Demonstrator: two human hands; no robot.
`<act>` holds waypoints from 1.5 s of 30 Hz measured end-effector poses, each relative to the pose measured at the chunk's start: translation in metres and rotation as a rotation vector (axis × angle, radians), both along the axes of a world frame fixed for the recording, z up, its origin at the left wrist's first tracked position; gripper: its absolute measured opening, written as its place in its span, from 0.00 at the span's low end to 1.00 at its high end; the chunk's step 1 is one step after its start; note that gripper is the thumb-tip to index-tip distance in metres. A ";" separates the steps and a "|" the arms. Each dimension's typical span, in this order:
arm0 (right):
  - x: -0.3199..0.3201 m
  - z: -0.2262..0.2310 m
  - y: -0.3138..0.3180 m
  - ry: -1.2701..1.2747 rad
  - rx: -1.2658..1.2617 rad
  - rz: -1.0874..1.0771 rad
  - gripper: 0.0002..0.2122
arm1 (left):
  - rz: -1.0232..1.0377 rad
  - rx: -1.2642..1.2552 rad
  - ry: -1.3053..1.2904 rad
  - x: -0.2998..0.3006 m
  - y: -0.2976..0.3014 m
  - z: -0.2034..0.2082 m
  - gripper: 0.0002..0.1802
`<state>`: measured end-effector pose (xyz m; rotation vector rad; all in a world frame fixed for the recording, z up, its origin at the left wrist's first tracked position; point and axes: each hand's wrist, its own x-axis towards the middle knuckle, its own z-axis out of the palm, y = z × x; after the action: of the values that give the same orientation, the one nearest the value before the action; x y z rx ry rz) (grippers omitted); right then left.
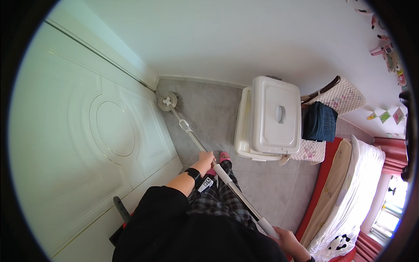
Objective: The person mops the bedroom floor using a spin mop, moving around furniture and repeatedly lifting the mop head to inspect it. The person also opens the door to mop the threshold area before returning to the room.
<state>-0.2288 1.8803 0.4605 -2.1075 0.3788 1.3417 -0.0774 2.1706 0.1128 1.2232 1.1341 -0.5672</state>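
Observation:
A spin mop with a white and silver pole slants across the view. Its round head, with a grey fringe, rests on the tiled floor in the corner between the white door and the wall. My left hand is wrapped round the middle of the pole, just beyond a white sleeve. Toward the lower right, my right hand closes on the white grip at the pole's upper end. Part of that hand's fingers is hidden behind the grip.
Stacked white lidded plastic bins stand by the wall, right of the mop. Beyond them are a quilted chair cover and a dark blue folded cloth. A bed lies at right. A dustpan handle rises beside the panelled door.

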 end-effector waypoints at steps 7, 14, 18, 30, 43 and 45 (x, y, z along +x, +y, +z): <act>0.183 -0.085 0.064 0.046 0.156 0.159 0.21 | -0.014 0.114 -0.074 0.143 0.066 -0.056 0.21; 0.235 -0.071 0.064 -0.088 0.103 0.320 0.25 | -0.580 0.318 -0.194 0.178 0.050 -0.093 0.39; 0.222 0.001 0.035 -0.011 -0.100 0.256 0.24 | -0.652 0.136 -0.379 0.164 -0.014 -0.046 0.46; 0.273 0.137 0.057 0.310 -0.441 0.022 0.26 | -0.546 -0.367 -0.389 0.168 -0.109 0.057 0.20; 0.323 -0.030 0.153 0.210 -0.023 0.216 0.29 | -0.461 0.055 -0.340 0.208 0.114 -0.065 0.32; 0.306 -0.029 0.150 0.148 -0.050 0.260 0.28 | -0.432 0.170 -0.361 0.195 0.105 -0.068 0.31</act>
<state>0.0775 2.0303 0.4318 -2.1616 0.2044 1.6593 0.1175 2.2754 0.0450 1.6589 0.6230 -0.5477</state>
